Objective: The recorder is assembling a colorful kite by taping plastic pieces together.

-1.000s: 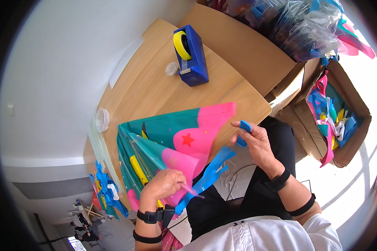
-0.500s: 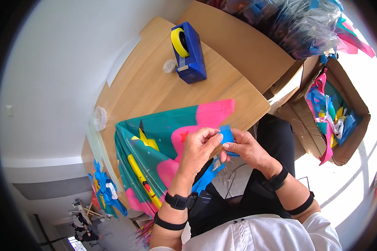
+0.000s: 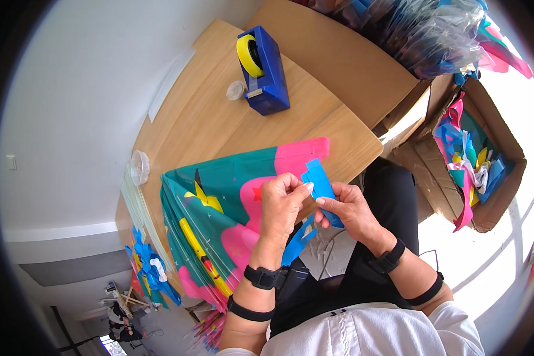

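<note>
A flat folded strip of blue sheet material (image 3: 322, 184) is between my hands, over the table's near right edge. My right hand (image 3: 353, 213) grips its lower part, thumb on top and fingers behind. My left hand (image 3: 283, 202) is closed in a pinch at the strip's left edge; the fingertips hide the exact grip. More blue material (image 3: 298, 243) hangs below, partly hidden by my left wrist. Under and beside my left hand lies a teal and pink printed sheet (image 3: 237, 160) with yellow shapes, spread over the table (image 3: 213, 124).
A blue tape dispenser (image 3: 273, 77) with a yellow core stands at the far side, beside a small clear cup (image 3: 235, 90). Another clear tub (image 3: 139, 168) sits at the left edge. An open carton (image 3: 498, 216) of coloured scraps stands right; bagged material (image 3: 433, 38) lies beyond.
The blue strip shows longer and tilts up between my hands. My left hand has shifted slightly from over the strip to its left edge, while my right hand keeps its grip.
</note>
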Tool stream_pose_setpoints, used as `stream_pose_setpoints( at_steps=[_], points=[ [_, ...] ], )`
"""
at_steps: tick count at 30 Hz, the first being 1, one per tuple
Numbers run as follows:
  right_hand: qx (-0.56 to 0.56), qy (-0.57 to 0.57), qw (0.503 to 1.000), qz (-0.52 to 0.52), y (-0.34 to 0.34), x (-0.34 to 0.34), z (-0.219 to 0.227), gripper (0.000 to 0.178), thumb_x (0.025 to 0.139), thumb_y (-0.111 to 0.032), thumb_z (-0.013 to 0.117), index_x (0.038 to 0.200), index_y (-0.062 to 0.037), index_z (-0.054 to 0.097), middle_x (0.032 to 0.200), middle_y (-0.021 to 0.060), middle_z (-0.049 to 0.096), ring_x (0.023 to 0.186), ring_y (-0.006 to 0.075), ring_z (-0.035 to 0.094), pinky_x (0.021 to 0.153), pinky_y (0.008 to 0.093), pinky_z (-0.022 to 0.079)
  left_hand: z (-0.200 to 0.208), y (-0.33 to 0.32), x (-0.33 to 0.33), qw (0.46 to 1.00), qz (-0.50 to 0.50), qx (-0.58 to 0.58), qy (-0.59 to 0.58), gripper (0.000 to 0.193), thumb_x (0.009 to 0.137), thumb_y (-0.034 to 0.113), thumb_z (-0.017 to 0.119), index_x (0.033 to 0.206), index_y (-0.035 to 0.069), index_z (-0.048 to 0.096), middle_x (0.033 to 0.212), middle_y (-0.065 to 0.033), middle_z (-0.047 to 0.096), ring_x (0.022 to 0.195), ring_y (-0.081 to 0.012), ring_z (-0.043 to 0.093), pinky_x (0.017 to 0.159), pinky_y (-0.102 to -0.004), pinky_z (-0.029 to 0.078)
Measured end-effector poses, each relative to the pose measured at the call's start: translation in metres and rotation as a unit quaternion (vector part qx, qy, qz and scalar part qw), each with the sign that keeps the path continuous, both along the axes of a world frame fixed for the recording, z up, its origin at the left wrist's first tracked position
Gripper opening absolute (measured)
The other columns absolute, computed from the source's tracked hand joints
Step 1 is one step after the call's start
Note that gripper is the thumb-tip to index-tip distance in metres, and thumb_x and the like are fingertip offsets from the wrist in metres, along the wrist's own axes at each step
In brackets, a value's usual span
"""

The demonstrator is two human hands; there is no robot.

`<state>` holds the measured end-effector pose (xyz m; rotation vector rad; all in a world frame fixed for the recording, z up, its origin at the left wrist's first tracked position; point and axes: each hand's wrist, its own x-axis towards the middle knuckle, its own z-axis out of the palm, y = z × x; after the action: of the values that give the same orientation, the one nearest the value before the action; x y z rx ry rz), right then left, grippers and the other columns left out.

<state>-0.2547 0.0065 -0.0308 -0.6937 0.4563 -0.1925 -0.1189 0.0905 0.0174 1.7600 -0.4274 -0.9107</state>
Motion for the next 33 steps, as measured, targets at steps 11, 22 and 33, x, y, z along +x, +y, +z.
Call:
stream_pose_setpoints(
  at_steps=[11, 22, 33],
  points=[
    [0.034, -0.001, 0.999, -0.042, 0.005, -0.001, -0.009, 0.013, 0.094, -0.014, 0.061, 0.096, -0.0017, 0.066, 0.075, 0.0069, 0.068, 0.058, 0.0089, 0.061, 0.053, 0.0219, 0.049, -0.016, 0.0, -0.008, 0.998, 0.046, -0.03, 0.031, 0.018, 0.081, 0.003, 0.071, 0.07, 0.002, 0.057, 0.06, 0.0012, 0.053, 0.05, -0.0037, 0.043, 0.043, -0.0208, 0.032],
    [0.077, 0.006, 0.988, -0.134, 0.002, -0.002, -0.009, 0.016, 0.095, -0.01, 0.057, 0.104, 0.0004, 0.066, 0.082, 0.0095, 0.07, 0.058, 0.0091, 0.06, 0.054, 0.0222, 0.05, -0.02, 0.003, -0.003, 0.997, 0.041, -0.046, 0.052, 0.006, 0.083, 0.0, 0.068, 0.08, -0.002, 0.063, 0.067, -0.0017, 0.058, 0.054, -0.008, 0.05, 0.052, -0.021, 0.04],
    [-0.415, 0.015, 0.906, -0.079, -0.009, -0.003, -0.007, 0.017, 0.085, 0.007, 0.056, 0.1, 0.0012, 0.063, 0.077, 0.0099, 0.062, 0.059, 0.0175, 0.063, 0.053, 0.0294, 0.05, -0.029, -0.011, 0.017, 0.981, -0.037, 0.016, -0.19, 0.008, 0.08, 0.001, 0.069, 0.075, 0.0, 0.063, 0.065, 0.002, 0.056, 0.061, -0.0039, 0.049, 0.055, -0.0203, 0.039]
  ],
)
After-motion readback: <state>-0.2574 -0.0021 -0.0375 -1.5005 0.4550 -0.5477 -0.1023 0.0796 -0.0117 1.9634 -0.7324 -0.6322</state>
